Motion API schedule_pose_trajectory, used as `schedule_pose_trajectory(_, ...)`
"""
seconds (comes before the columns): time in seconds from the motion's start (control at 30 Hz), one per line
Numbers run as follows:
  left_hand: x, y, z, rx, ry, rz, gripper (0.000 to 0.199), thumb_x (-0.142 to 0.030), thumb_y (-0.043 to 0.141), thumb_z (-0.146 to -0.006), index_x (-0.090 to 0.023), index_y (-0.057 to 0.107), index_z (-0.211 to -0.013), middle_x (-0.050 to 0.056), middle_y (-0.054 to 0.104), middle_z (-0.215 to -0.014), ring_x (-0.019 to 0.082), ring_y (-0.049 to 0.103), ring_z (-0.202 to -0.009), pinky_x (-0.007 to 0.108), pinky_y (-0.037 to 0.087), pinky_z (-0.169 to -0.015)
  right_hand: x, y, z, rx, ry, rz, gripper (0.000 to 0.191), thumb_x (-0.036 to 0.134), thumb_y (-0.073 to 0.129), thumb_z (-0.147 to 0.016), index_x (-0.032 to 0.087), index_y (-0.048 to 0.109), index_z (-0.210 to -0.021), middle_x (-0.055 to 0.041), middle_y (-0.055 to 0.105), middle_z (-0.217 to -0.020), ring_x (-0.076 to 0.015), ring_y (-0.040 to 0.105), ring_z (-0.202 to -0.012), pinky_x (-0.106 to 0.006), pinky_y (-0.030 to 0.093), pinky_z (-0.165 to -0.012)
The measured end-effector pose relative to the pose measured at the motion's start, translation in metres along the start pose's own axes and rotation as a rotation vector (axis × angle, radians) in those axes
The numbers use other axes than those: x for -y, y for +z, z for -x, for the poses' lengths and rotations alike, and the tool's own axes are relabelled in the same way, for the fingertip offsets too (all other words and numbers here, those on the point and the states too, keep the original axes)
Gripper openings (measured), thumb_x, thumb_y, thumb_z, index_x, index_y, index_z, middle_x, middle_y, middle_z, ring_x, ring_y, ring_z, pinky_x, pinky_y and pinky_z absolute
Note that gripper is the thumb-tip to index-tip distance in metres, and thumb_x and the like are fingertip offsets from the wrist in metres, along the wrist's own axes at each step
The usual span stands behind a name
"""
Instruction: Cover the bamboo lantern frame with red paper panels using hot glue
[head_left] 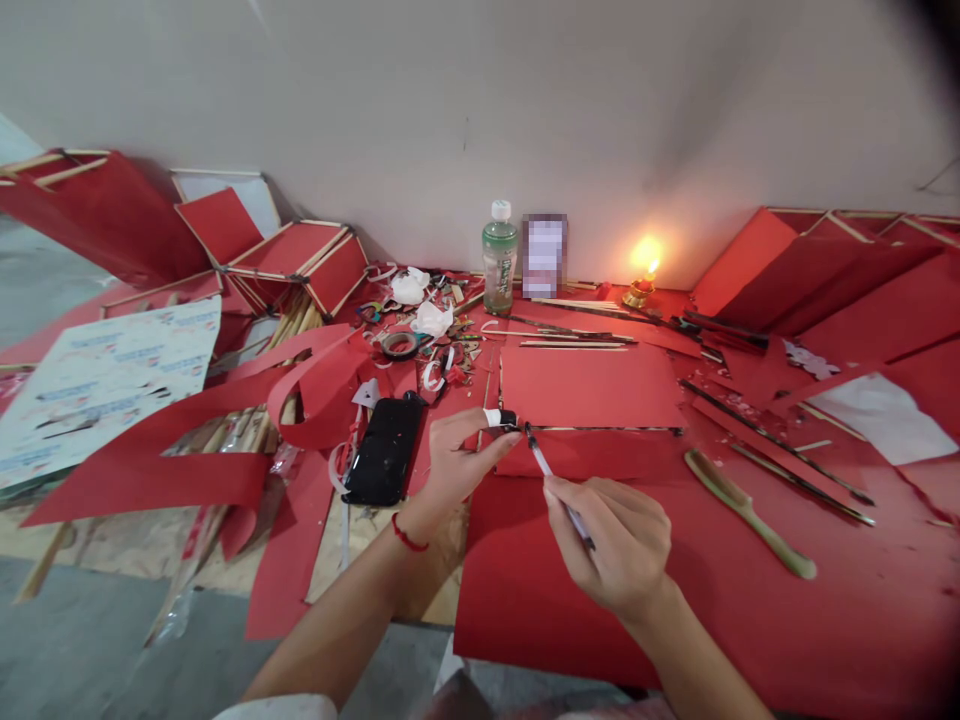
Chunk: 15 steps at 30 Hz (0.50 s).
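My left hand [466, 450], with a red string on its wrist, is closed around a small white bottle with a black end [499, 418]. In my right hand [619, 530] is a thin, light-coloured brush [551, 472], tilted so that its dark tip is close to the bottle's black end. Both meet over the left part of a red paper panel [589, 385], which has a dark stick along its front edge. Below it, a larger red sheet [540, 580] reaches the table's front edge.
A black phone [384, 450] lies left of my left hand. Behind stand a drink bottle [499, 260], a propped-up phone [544, 256] and a lit candle [641, 288]. A comb [750, 512] and thin sticks lie right; curled red paper strips [202, 480] and red frames [300, 255] are left.
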<state>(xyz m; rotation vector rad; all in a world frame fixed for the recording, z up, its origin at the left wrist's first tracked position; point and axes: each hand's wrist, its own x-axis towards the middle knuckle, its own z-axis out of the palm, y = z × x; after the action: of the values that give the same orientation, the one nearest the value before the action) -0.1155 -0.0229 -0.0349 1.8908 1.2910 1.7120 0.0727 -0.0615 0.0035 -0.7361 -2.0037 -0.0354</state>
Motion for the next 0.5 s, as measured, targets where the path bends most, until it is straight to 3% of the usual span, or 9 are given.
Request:
schedule_pose_trajectory(0.2,0.001,0.001,0.0,-0.013,-0.002,0.015,0.016,-0.032,0.079,-0.08,-0.016,0.077,-0.079,0.005,0.078,-0.072,0.015,0.072,-0.062,0.022,0.056,-0.061,0.005,-0.009,-0.004,0.034,0.171,0.002,0.009,0.008,0.058,-0.093,0.014,0.065,-0.095,0.0031,0.06,-0.06,-0.007,0.05,-0.048,-0.021,0.041,-0.052)
schedule_pose_trajectory(0.5,0.0,0.001,-0.001,0.003,0.0,0.021,0.016,-0.033,0.079,-0.08,-0.017,0.077,-0.078,0.003,0.077,-0.07,0.014,0.07,-0.06,0.021,0.054,-0.058,-0.002,-0.01,-0.008,0.041,0.251,0.091,0.014,0.017,0.059,-0.097,0.013,0.066,-0.086,0.0043,0.059,-0.057,-0.0049,0.051,-0.046,-0.02,0.038,-0.052)
